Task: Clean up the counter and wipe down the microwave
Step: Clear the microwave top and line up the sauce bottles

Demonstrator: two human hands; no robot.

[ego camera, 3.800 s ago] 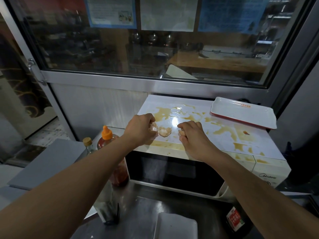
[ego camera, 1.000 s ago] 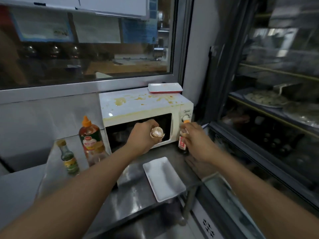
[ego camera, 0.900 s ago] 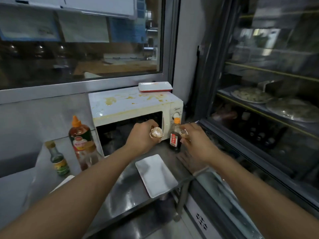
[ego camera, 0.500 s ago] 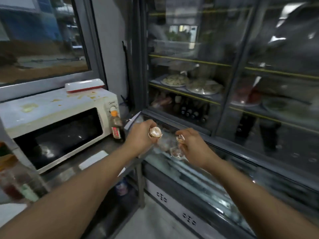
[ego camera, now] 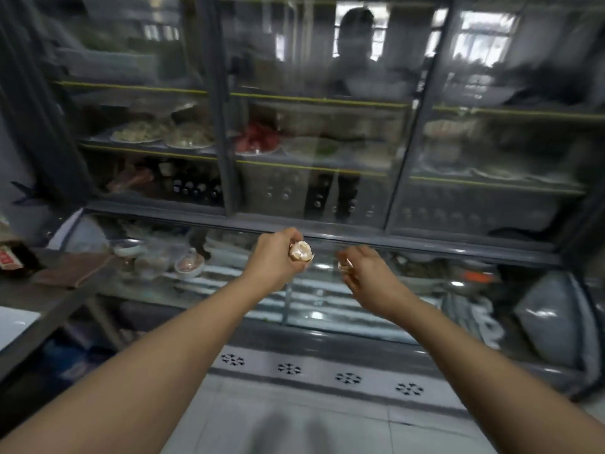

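My left hand (ego camera: 273, 257) grips a pale, rounded eggshell piece (ego camera: 300, 251) that pokes out above its curled fingers. My right hand (ego camera: 366, 273) pinches a smaller eggshell fragment (ego camera: 344, 265) between thumb and fingers. Both hands are held out in front of me at chest height, apart from each other, over a glass display case (ego camera: 327, 309). The microwave is out of view; only the corner of the steel counter (ego camera: 49, 299) shows at the left edge.
A tall glass-door cooler (ego camera: 314, 126) with plates of food and bottles fills the view ahead. Bowls (ego camera: 190, 265) lie inside the low case. A dark sauce bottle (ego camera: 13, 257) stands on the counter corner at far left. Light tiled floor (ego camera: 294, 421) lies below.
I have turned right, away from the microwave, which has left the view. Both hands still hold the shell pieces taken from the microwave's top, and the cooler now faces me.
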